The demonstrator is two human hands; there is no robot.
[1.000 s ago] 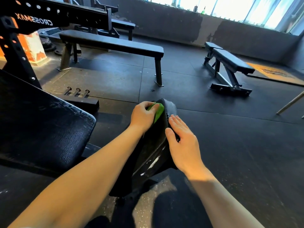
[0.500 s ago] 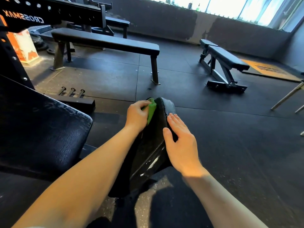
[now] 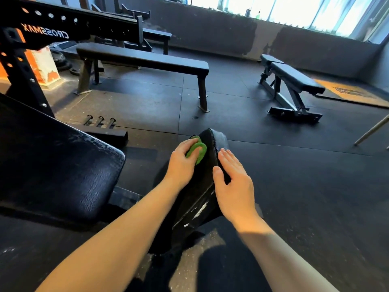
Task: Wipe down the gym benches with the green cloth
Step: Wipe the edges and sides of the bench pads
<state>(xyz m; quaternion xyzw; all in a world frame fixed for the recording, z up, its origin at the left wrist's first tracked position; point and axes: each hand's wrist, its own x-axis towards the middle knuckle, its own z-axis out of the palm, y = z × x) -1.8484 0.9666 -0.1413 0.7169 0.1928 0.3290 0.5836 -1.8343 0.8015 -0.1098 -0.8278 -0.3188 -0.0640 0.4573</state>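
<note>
A narrow black padded bench seat (image 3: 212,142) runs away from me in the middle of the view. My left hand (image 3: 182,163) grips the bunched green cloth (image 3: 199,151) and presses it on the pad's left side near its far end. My right hand (image 3: 233,186) lies flat on the pad's right edge with straight fingers. The big black back pad (image 3: 52,165) of the same bench fills the left foreground.
A long flat bench (image 3: 143,60) stands across the floor ahead. An adjustable bench (image 3: 294,79) sits to the right. A black CROSSMAX rack (image 3: 46,32) rises at the upper left, with pegs (image 3: 101,121) on its base. Rubber floor (image 3: 294,186) spreads right. A yellow mat (image 3: 353,92) lies far right.
My left hand has slid the green cloth a little back along the pad's left side, and more of the cloth shows. My right hand stays flat on the right edge.
</note>
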